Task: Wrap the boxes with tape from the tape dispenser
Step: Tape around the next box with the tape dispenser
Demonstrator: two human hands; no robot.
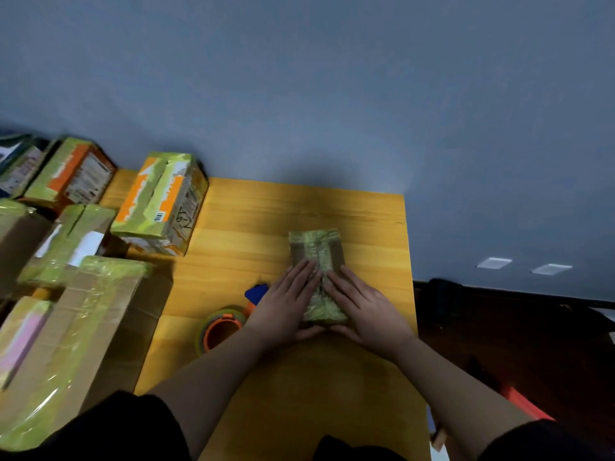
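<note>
A small brown box (316,251) wrapped in yellowish-green tape lies on the yellow wooden table (299,207), its long side pointing away from me. My left hand (283,301) lies flat on its near left part, fingers straight, thumb at the near end. My right hand (362,304) presses the near right part the same way. An orange tape dispenser (221,331) with a roll of greenish tape and a blue handle (256,292) rests on the table just left of my left wrist.
Several taped boxes crowd the left side: an orange and green one (159,204) upright at the back, a large cardboard box (76,334) at the near left, others behind. The table's right edge (411,277) drops to a dark floor. A grey wall stands behind.
</note>
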